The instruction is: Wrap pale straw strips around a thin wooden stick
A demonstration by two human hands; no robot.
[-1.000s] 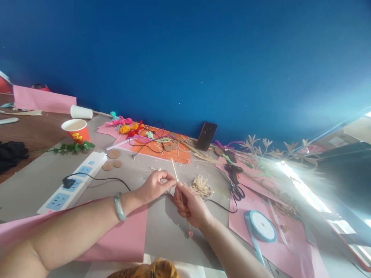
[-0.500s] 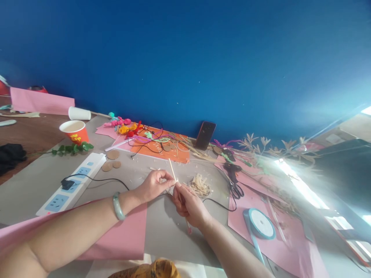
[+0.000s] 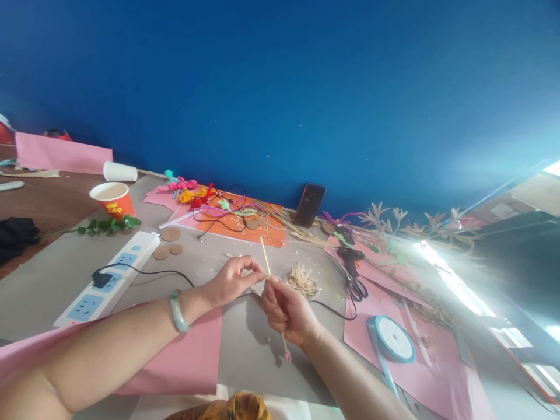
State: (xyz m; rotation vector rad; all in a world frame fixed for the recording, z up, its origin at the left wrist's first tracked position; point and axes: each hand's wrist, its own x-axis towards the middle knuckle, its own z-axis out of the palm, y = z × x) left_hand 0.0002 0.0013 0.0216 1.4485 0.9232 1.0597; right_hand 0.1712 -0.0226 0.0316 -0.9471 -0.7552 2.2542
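Holds a thin wooden stick [image 3: 265,255] in the right hand [image 3: 286,309], grip fully closed, with fingers wrapped round the shaft and thumb uppermost; leaves a pink tip [image 3: 287,356] poking out below. Brings the left hand [image 3: 238,277] to the same stick just above, with thumb and forefinger drawn together into a small closed pinch; cannot tell of anything caught between, too small to make out. Keeps the stick just left of the pile of pale strips [image 3: 301,281], slanting above the grey desk [image 3: 254,370].

Compared with half a second ago, tips the upper end slightly rightward and shows the pink tip a little lower. Suggests a small turn or shift of the stick within an unbroken hold; reads as fine fingertip work still under way, with nothing set down.

Nearer than the pile and to its left, a pale green bangle [image 3: 178,312] on the wrist. Beyond the pile, a phone [image 3: 310,205] propped up. Right of it, scissors [image 3: 357,289]; farther right and nearer, a ribbon spool [image 3: 395,338]. Beyond and leftward, an orange sheet [image 3: 271,234]. Well left, a white power strip [image 3: 114,283]; farthest out, a red paper cup [image 3: 117,207].
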